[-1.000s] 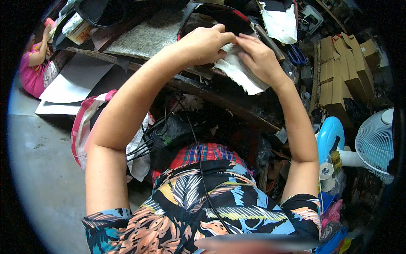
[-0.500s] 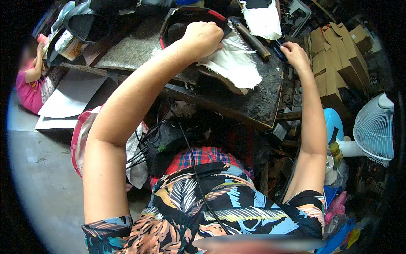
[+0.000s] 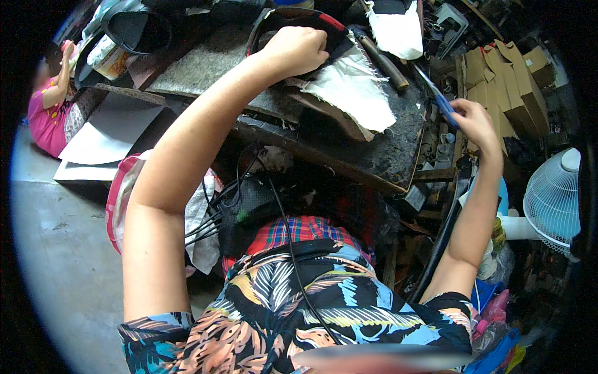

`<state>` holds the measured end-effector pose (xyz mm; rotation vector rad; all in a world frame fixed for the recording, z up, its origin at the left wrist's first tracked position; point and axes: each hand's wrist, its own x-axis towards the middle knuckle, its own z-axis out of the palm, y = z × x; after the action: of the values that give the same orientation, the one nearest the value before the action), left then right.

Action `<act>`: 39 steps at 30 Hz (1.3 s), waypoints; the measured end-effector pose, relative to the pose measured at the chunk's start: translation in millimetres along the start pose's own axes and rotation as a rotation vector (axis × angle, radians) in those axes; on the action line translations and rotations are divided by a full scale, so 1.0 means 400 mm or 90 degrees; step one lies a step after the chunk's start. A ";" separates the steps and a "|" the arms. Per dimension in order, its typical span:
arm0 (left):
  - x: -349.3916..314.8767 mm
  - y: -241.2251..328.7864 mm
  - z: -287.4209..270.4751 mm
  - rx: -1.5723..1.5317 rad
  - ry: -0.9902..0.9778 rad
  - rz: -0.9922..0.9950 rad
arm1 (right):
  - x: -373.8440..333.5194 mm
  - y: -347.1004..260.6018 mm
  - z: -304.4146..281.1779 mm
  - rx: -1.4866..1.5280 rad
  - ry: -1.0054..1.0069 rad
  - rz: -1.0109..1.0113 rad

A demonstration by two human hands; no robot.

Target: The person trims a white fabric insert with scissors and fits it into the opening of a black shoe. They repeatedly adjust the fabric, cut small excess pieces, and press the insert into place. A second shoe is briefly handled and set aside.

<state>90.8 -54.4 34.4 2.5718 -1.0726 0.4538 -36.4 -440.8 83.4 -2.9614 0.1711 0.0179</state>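
Observation:
My left hand [image 3: 300, 51] is closed at the near edge of a dark curved piece [image 3: 333, 42] with a red stripe on its rim. Its fingertips are partly hidden, so what exactly they pinch is unclear. Beside that hand, a frayed white cloth [image 3: 361, 93] spreads over the near corner of the worktable [image 3: 398, 149]. Off the table's right edge, my right hand [image 3: 474, 124] grips blue-handled scissors [image 3: 443, 105], the blades pointing up and left toward the table.
A dark rod [image 3: 389, 67] and another white cloth [image 3: 397, 31] lie on the table beyond. Cardboard boxes [image 3: 511, 87] and a fan [image 3: 554, 193] stand to the right. At far left sits a person in pink [image 3: 50, 118], near white sheets [image 3: 109, 134].
My right hand has drawn back to the right and nearer, lifting the scissors off the table's right side. The left hand stays at the dark piece, nearly still.

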 end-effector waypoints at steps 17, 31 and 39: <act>0.000 -0.017 0.047 0.026 -0.002 -0.004 | -0.095 -0.370 0.001 -0.352 0.282 -0.329; -0.010 0.039 0.022 0.099 0.014 0.063 | -0.141 -0.313 -0.030 -0.248 0.253 -0.247; -0.006 0.018 0.034 0.073 0.017 0.028 | -0.101 -0.374 -0.005 -0.352 0.306 -0.383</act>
<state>86.5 -63.3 22.2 2.6377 -1.1256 0.5755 -59.2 -290.1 112.1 -3.3458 -0.7896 -0.8472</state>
